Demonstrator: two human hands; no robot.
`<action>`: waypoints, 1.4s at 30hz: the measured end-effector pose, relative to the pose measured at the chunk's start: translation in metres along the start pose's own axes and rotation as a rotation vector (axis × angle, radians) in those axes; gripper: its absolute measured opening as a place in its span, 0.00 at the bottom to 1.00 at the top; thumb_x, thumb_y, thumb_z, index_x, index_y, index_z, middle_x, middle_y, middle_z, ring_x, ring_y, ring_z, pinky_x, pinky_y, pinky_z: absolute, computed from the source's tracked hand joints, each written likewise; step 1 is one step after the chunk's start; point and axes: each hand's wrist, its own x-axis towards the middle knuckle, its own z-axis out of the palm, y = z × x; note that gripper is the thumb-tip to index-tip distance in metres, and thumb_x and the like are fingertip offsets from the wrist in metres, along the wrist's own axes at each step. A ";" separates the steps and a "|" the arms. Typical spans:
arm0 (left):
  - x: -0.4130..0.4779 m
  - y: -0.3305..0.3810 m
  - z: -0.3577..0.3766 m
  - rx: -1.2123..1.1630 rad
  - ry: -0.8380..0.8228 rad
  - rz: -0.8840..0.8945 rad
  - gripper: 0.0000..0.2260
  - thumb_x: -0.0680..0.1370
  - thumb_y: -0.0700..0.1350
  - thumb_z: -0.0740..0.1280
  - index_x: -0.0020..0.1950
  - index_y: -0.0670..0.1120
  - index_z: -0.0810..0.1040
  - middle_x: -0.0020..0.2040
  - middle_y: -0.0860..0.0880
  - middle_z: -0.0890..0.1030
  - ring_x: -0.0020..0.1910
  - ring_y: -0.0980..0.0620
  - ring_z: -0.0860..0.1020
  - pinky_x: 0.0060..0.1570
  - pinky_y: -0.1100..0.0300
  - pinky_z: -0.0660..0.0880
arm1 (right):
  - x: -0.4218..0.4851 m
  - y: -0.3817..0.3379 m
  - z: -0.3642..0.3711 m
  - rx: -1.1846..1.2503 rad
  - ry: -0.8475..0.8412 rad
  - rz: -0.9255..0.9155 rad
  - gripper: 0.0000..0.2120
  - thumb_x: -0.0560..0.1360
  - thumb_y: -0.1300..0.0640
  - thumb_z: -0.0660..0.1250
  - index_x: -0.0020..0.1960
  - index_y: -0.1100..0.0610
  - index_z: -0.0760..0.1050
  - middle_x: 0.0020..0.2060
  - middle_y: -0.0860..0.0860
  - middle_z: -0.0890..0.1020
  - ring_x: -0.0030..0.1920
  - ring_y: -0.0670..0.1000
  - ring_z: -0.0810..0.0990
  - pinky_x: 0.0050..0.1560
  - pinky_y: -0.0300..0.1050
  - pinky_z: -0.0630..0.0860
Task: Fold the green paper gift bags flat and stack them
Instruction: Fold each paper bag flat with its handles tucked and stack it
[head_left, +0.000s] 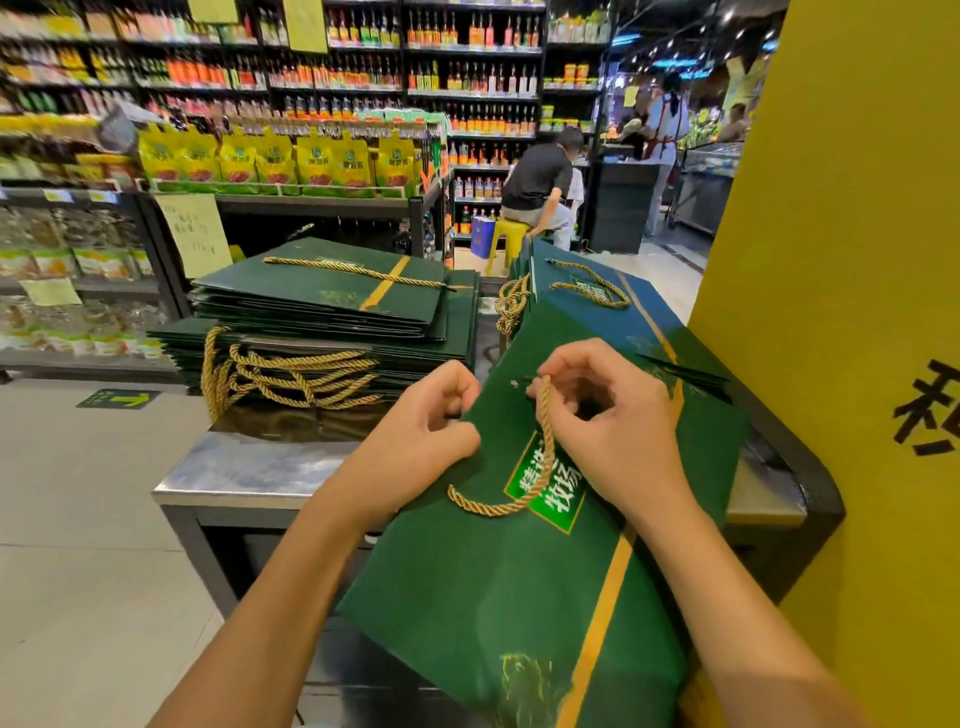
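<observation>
A steel table (249, 473) lies under my grip, and its bare top shows to the lower left. Close on the right of my grip stands a yellow pillar (857, 260) with black characters. Beyond my grip to the left, a rack of yellow snack packets (270, 161) sits above a handwritten paper notice (195, 234), with shelves of bottles (467, 78) behind. Well ahead, a person in a black top (540, 182) sits on a yellow stool (506, 231). Far left, a green arrow sticker (122, 399) marks the floor.
</observation>
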 end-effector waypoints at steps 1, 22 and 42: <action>0.000 -0.002 -0.001 -0.035 -0.012 -0.012 0.06 0.71 0.38 0.63 0.45 0.45 0.68 0.40 0.38 0.72 0.35 0.47 0.70 0.35 0.53 0.69 | -0.003 0.002 0.001 0.005 -0.004 -0.008 0.09 0.73 0.67 0.73 0.46 0.54 0.80 0.35 0.50 0.81 0.35 0.53 0.78 0.38 0.51 0.76; 0.001 -0.001 0.004 -0.172 0.071 -0.014 0.09 0.84 0.41 0.60 0.56 0.49 0.79 0.42 0.38 0.75 0.36 0.47 0.69 0.35 0.57 0.68 | -0.006 0.009 0.000 0.141 0.023 0.082 0.07 0.72 0.65 0.77 0.46 0.55 0.85 0.35 0.49 0.83 0.35 0.54 0.78 0.38 0.46 0.76; 0.007 -0.009 0.001 -0.153 0.010 0.012 0.15 0.76 0.60 0.68 0.57 0.53 0.74 0.41 0.33 0.72 0.42 0.42 0.70 0.45 0.37 0.70 | -0.006 0.005 0.003 -0.218 -0.184 -0.230 0.27 0.76 0.75 0.65 0.69 0.53 0.78 0.48 0.48 0.76 0.50 0.44 0.77 0.51 0.41 0.76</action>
